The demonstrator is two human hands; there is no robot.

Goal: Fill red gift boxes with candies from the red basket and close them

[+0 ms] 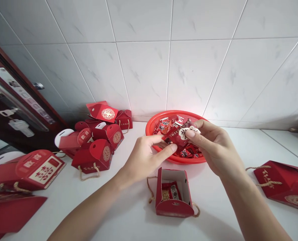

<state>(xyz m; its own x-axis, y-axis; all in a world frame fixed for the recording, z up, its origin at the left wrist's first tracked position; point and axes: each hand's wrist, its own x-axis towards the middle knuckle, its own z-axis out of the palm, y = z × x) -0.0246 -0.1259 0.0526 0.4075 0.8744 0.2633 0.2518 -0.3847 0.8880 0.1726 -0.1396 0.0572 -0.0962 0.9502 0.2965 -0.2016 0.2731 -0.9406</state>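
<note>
A: How is the grip made?

B: By both hands at once; a dark red packet (180, 138) is pinched at its left end between the thumb and fingers of the left hand (149, 155), and its right end is clasped by the right hand (211, 147), whose thumb is laid on the pale printed emblem; neither hand is spread wide, the thumbs being closed down on the wrapper (what is done by the fingers behind it is mostly hidden).

A: And where is the packet held?

B: Above the red basket (192, 117), which is set at the far side of the white counter (133, 214), near the tiled wall (143, 77); by the packet and hands, part of the small wrapped sweets (164, 126) in the basket is covered from view.

A: What is found on the near side?

B: An open red box (175, 207), stood upright between the forearms; its rope handles are hung at left and right, and red wrapped contents (174, 191) can be seen inside; it is touched by neither hand.

A: And to the sides?

B: At left, several red boxes (95, 155) are clustered, some with rope handles; at right, another red box (284, 185) is seen, well apart from the basket.
</note>
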